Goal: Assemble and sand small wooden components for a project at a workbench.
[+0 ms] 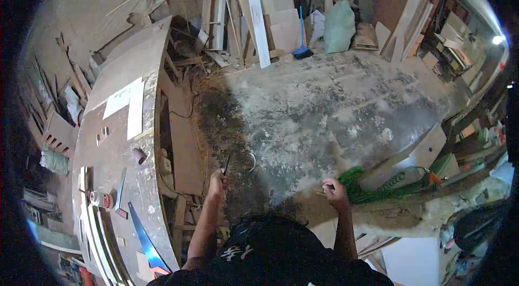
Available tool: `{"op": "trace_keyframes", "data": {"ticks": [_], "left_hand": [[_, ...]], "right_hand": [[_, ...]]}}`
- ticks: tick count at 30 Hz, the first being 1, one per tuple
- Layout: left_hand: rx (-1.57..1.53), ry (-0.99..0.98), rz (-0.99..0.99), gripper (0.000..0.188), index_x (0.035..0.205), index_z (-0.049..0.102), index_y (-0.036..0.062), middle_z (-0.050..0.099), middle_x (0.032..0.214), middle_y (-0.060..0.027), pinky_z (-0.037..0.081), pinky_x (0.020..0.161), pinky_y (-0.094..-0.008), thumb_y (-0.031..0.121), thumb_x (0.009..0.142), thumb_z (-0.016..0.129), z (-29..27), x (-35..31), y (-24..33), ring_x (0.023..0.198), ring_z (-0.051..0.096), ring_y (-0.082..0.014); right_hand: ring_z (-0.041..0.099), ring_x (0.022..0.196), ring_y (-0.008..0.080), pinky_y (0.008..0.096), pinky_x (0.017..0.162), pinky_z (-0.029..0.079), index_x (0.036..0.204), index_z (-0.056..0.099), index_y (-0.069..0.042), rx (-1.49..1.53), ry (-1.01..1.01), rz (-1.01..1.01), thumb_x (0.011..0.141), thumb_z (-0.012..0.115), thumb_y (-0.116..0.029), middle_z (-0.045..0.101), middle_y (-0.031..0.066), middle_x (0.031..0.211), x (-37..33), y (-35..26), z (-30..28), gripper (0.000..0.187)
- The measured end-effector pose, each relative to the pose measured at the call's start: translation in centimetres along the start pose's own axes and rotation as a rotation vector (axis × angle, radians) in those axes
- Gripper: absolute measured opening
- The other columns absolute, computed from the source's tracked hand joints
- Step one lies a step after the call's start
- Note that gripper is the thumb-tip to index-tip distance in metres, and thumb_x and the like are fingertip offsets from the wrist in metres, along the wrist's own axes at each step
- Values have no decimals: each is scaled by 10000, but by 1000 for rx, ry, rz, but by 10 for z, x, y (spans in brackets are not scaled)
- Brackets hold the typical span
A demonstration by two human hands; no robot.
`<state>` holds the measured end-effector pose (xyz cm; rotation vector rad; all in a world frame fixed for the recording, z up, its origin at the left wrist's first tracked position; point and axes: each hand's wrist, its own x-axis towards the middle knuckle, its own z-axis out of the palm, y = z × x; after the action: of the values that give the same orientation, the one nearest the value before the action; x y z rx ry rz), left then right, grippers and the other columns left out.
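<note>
My left hand (pixel 218 182) is raised over the floor, just right of the workbench. It is closed around a slim dark stick-like tool (pixel 226 164) that points up and away; its exact kind is too small to tell. Farther right, my right hand (pixel 336 194) is held up with its fingers curled in. Whether a small thing sits between those fingers cannot be made out. A thin pale curved piece (pixel 253 162) shows just right of the left hand. Green coiled hose or cord (pixel 354 179) lies beyond the right hand.
On the left, a long workbench (pixel 102 148) bears white sheets (pixel 125 101), a handsaw (pixel 146 240), a tub (pixel 100 199) and strips. Boards (pixel 258 24), a blue broom (pixel 301 42) and a pale green sack (pixel 339 26) stand at the back. Planks (pixel 405 159) lie at the right.
</note>
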<state>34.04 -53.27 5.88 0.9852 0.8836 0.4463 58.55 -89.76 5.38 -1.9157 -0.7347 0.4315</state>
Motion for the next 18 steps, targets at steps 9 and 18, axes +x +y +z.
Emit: {"op": "trace_keyframes", "data": {"ticks": [9,18], "left_hand": [[145,122,-15,179,742,422,135,343,600,35,266,472,-297,221,898,407,-13,-26,4,495,302,-109],[47,261,-134,160,803,460,134,366,636,44,285,523,-273,250,911,439,-44,-49,-12,547,328,-99]], "right_hand": [[603,817,145,277,678,483,1024,579,-30,69,-107,-115,851,561,-48,623,67,905,36,-21,32,175],[638,770,243,329,610,487,1009,593,-61,31,-213,-127,836,610,-90,654,112,895,33,-20,72,177]]}}
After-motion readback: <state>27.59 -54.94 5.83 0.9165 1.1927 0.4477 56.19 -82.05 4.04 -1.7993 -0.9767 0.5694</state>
